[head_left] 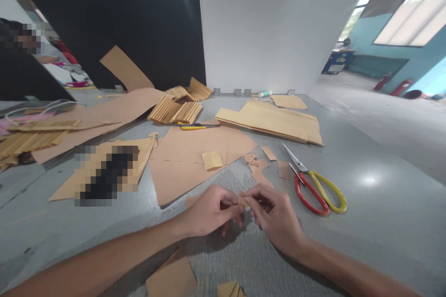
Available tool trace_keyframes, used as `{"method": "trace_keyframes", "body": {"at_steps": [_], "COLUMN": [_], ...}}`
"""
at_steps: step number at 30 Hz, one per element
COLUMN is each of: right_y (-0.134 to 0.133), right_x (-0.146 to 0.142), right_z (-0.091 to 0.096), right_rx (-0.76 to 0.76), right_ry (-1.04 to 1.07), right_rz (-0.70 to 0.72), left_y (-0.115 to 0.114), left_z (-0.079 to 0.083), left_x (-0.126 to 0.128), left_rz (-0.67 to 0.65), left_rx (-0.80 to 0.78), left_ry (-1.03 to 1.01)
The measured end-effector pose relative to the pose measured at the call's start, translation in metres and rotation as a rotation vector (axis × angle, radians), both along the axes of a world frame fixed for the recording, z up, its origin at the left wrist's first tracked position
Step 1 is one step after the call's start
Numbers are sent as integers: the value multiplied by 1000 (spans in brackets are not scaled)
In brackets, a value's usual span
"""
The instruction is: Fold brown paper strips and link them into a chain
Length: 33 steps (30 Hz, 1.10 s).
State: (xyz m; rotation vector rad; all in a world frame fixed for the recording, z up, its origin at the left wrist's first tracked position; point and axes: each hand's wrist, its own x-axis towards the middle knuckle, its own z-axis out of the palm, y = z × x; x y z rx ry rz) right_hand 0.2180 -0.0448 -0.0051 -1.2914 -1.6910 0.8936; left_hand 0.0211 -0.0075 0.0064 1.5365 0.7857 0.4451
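Between my two hands is a small piece of brown paper (242, 198), mostly covered by the fingertips. My left hand (212, 211) is closed in a pinch at its left side, and my right hand (277, 213) pinches it from the right. Just beyond the fingers lie several small brown paper scraps (262, 177). Scissors (308, 181) with one red and one yellow handle lie partly spread to the right of my right hand. A large brown paper sheet (184, 148) bears a small yellowish paper square (212, 160).
A yellow and black utility knife (195, 126) lies before pleated paper bundles (176, 110). Folded brown paper (272, 120) lies at the back right. Nearer me are a paper piece (172, 276) and small folded papers (230, 289). Black and white panels (265, 28) stand behind; a person is at far left.
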Motion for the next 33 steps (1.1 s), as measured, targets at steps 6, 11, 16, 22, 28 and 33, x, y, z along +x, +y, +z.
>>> {"method": "trace_keyframes", "body": {"at_steps": [6, 11, 16, 22, 28, 33], "right_y": [-1, -2, -4, 1, 2, 0], "right_x": [0, 2, -1, 1, 4, 4], "right_z": [3, 5, 6, 6, 3, 4], "right_rx": [12, -43, -88, -52, 25, -6], "right_ry": [16, 73, 104, 94, 89, 29], "right_rz": [50, 96, 167, 129, 97, 133], "left_y": [-1, 1, 2, 1, 3, 1], "left_z": [0, 7, 7, 4, 1, -1], "left_x": [0, -1, -4, -2, 0, -2], "left_rz": [-45, -99, -159, -85, 47, 68], "left_rx": [20, 70, 107, 140, 16, 59], "left_ry": [-33, 6, 83, 51, -41, -5]}}
